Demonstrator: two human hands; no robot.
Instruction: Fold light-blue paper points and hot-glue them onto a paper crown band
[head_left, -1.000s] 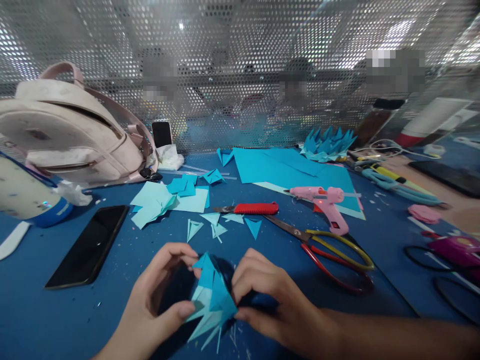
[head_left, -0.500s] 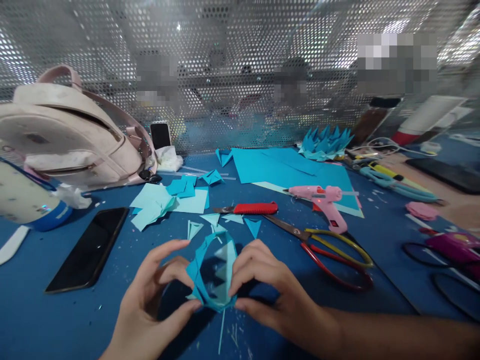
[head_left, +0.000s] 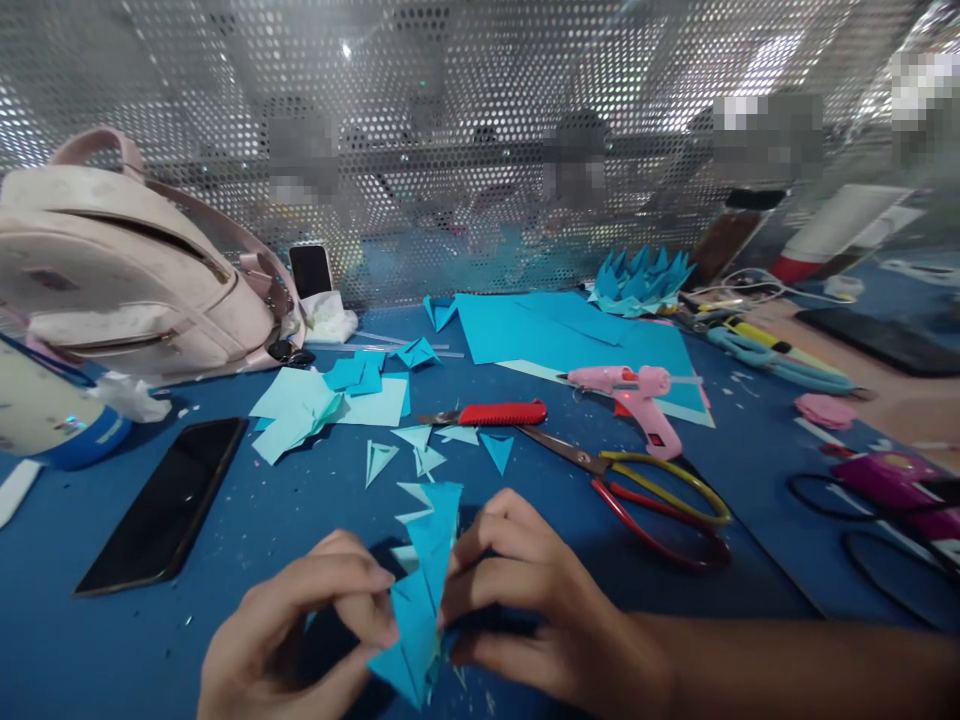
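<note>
A ring of folded blue paper [head_left: 421,590] with pointed tips stands on its side in front of me, close above the blue table. Its tips point left, and paler blue paper shows on the tips at its far end. My left hand [head_left: 307,625] pinches the pointed side between curled fingers and thumb. On the opposite edge, my right hand [head_left: 536,595] grips the band with bent fingers, the thumb below. Several small paper triangles [head_left: 498,452] lie just beyond the ring. A red-handled cutter [head_left: 502,413] and scissors [head_left: 660,490] with red and yellow handles rest behind them.
A pink glue gun [head_left: 634,395] lies by large blue sheets [head_left: 540,325]. Folded pieces [head_left: 296,410] and a phone [head_left: 165,505] are left, before a pale backpack [head_left: 135,270]. A spiky blue paper piece [head_left: 643,285] stands at the back, near a perforated metal panel [head_left: 450,180].
The paper ring has turned from showing its round opening to showing its outer side, tips now leftward. Both hands have shifted with it, the left one lower and further left.
</note>
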